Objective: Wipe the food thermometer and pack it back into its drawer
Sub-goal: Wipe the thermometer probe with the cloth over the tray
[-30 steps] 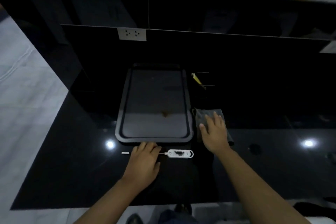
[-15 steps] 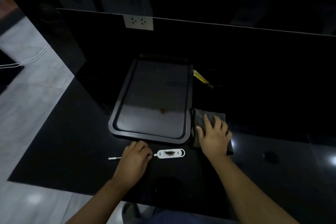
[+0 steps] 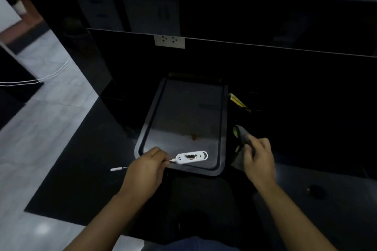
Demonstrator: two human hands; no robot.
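Observation:
My left hand [image 3: 145,171] grips the thin metal probe of the white food thermometer [image 3: 191,157]. Its oval head carries a brown smear and hangs over the near edge of the dark tray [image 3: 222,124]. The capped probe tip pokes out to the left of my fist. To the right of the tray, my right hand [image 3: 258,159] is closed on a grey cloth [image 3: 243,137] and holds it lifted off the black counter. No drawer is in view.
The tray has a small brown stain near its middle. A yellow packet [image 3: 237,101] lies at the tray's right side. A white wall socket [image 3: 169,41] sits on the back panel. The counter's left edge drops to a pale tiled floor [image 3: 36,128].
My left hand has picked the thermometer up off the counter and carried it over the tray's near edge. My right hand, which lay flat on the cloth, has gathered it and raised it.

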